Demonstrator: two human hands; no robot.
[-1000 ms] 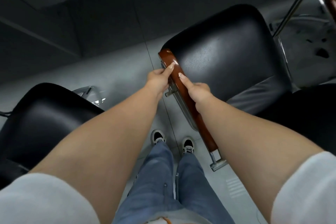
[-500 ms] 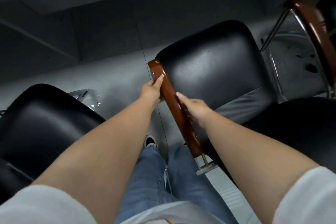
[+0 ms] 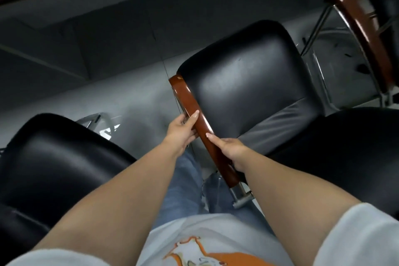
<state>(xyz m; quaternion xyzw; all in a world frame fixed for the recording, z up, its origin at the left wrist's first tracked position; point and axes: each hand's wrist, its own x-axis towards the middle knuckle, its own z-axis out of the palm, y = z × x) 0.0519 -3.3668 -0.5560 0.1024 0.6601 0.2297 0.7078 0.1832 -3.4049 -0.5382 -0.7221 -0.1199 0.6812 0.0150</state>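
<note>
View from above of a person's two bare forearms reaching down to a chair's wooden armrest [image 3: 201, 125]. The armrest is a long, narrow bar of glossy reddish-brown wood with a rounded top that catches pale streaks of light. It runs slantwise, away from the person and toward their left. Its far end [image 3: 176, 81], beyond both hands, curves downward and has a small chipped spot. Its near end, behind the right hand, stops at a grey metal bracket [image 3: 240, 196].

The left hand [image 3: 181, 129] grips the armrest from its left side about halfway along, with the thumb laid flat on the top and the fingers curled beneath. The right hand [image 3: 231, 151] holds the armrest just behind the left hand, closer to the person. Its forefinger stretches forward along the top and the other fingers wrap over the right edge. The two hands are near each other but do not touch.

To the right of the hands, touching the armrest, is the chair's black leather seat [image 3: 244, 84], smooth and faintly shiny. Left of the left hand is another black leather chair [image 3: 54, 157]. Well beyond the right hand, a second wooden armrest [image 3: 364, 34] sits on a chrome frame. Below the hands are blue jeans [image 3: 183, 179] and a grey floor [image 3: 129, 97].
</note>
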